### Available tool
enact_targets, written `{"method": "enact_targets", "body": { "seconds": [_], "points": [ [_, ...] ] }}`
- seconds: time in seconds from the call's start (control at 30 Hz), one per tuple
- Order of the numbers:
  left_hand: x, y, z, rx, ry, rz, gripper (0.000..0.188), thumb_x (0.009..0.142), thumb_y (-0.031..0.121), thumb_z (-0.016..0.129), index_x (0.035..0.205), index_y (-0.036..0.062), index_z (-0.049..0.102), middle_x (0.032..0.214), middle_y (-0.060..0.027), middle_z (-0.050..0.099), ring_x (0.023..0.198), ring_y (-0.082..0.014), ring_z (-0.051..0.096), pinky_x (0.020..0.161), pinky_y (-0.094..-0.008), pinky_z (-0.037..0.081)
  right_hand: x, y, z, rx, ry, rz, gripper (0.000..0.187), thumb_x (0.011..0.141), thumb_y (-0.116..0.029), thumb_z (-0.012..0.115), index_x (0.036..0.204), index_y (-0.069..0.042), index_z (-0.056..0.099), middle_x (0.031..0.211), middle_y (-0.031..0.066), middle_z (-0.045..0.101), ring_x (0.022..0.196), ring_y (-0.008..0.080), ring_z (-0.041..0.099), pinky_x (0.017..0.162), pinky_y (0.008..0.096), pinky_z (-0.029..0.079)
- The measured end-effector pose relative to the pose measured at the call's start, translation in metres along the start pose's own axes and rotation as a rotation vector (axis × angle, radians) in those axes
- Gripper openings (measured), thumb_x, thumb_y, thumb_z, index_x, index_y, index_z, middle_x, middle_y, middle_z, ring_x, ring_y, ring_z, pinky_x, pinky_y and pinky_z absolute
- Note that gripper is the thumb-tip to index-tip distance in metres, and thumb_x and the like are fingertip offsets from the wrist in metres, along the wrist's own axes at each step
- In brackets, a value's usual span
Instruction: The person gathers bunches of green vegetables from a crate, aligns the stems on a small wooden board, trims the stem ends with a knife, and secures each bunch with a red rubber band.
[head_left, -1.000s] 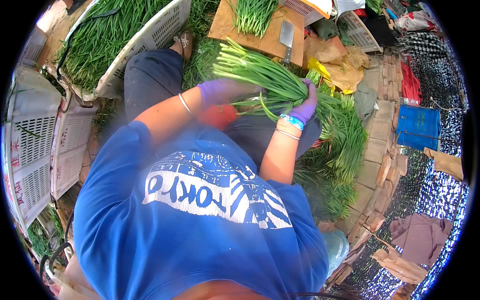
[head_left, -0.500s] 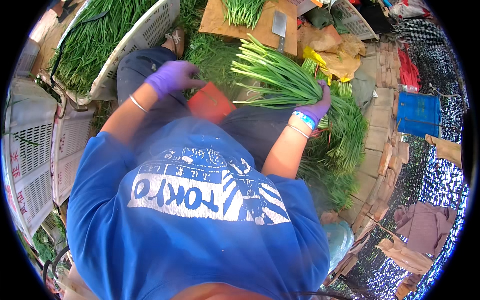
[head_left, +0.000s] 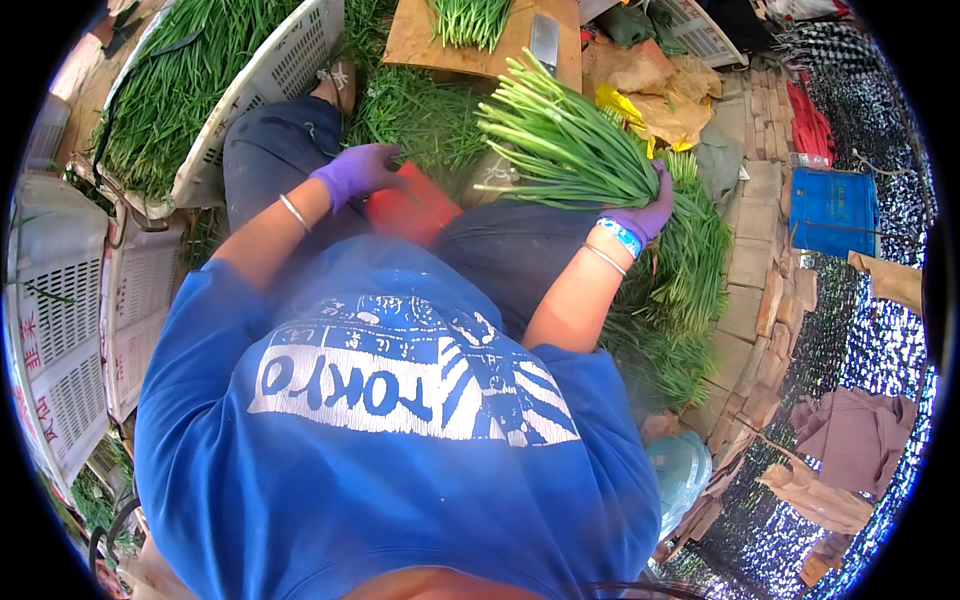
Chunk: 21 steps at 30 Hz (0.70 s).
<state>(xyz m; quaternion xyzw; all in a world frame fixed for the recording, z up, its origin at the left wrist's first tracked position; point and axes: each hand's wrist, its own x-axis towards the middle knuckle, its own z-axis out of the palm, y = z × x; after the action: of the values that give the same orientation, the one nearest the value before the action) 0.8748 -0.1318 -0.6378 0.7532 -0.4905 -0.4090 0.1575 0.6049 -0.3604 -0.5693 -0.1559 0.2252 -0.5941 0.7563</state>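
My right hand, in a purple glove, grips a thick bunch of garlic chives by its leafy end. The pale stem ends fan out to the upper left, above my right thigh. My left hand, gloved in purple too, hovers over my left thigh with its fingers loosely curved and apart, holding nothing I can see. Close to its fingertips is a flat red object between my legs; its kind is unclear. More chives lie heaped to the right, partly behind my right hand.
Ahead stands a wooden board bearing a chive bundle and a cleaver. White plastic crates line the left, one full of chives. Brown paper and a yellow bag lie right of the board, beside a brick edging.
My left hand has shifted slightly right and down, closer to the red object. The right hand has moved a little right, still holding the chives. The whole view has shifted slightly.
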Motion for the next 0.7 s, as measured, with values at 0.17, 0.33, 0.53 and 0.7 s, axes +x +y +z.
{"method": "enact_targets", "body": {
  "seconds": [0.17,0.33,0.53,0.7],
  "points": [
    [0.018,0.065,0.028,-1.429,-0.254,0.536,0.053,0.079,0.017,0.061,0.126,0.0013,0.040,0.115,-0.0127,0.053,0.101,-0.0185,0.054,0.090,-0.0309,0.039,-0.001,0.018,0.010,-0.052,0.139,0.077,0.016,0.084,-0.017,0.045,0.085,-0.007,0.057,0.086,0.0078,0.062,0.082,0.0259,0.059,0.079,0.0466,0.046],
    [0.011,0.060,0.012,-1.100,-0.228,0.421,0.027,0.083,0.019,0.054,0.090,-0.0066,0.061,0.086,-0.0163,0.064,0.072,-0.0199,0.062,0.068,-0.0291,0.050,-0.001,0.012,0.002,-0.038,0.102,0.095,0.016,0.083,-0.018,0.045,0.084,-0.007,0.058,0.084,0.0083,0.062,0.082,0.0262,0.059,0.078,0.0449,0.047],
    [0.016,-0.004,-0.005,-0.196,-0.188,0.279,0.052,0.076,0.031,0.061,0.116,0.0003,0.046,0.110,-0.0170,0.054,0.099,-0.0226,0.053,0.088,-0.0320,0.040,0.006,-0.005,-0.013,0.008,0.074,-0.014,0.016,0.082,-0.018,0.045,0.082,-0.007,0.057,0.087,0.0072,0.061,0.085,0.0250,0.057,0.082,0.0432,0.044],
    [0.055,0.006,0.040,-0.938,-0.162,0.285,0.079,0.073,0.026,0.069,0.137,0.0111,0.023,0.130,-0.0130,0.041,0.117,-0.0234,0.042,0.099,-0.0353,0.031,-0.003,0.018,0.021,-0.018,0.080,0.051,0.017,0.082,-0.019,0.044,0.083,-0.007,0.056,0.087,0.0089,0.061,0.084,0.0269,0.057,0.081,0.0440,0.045]
  ]
}}
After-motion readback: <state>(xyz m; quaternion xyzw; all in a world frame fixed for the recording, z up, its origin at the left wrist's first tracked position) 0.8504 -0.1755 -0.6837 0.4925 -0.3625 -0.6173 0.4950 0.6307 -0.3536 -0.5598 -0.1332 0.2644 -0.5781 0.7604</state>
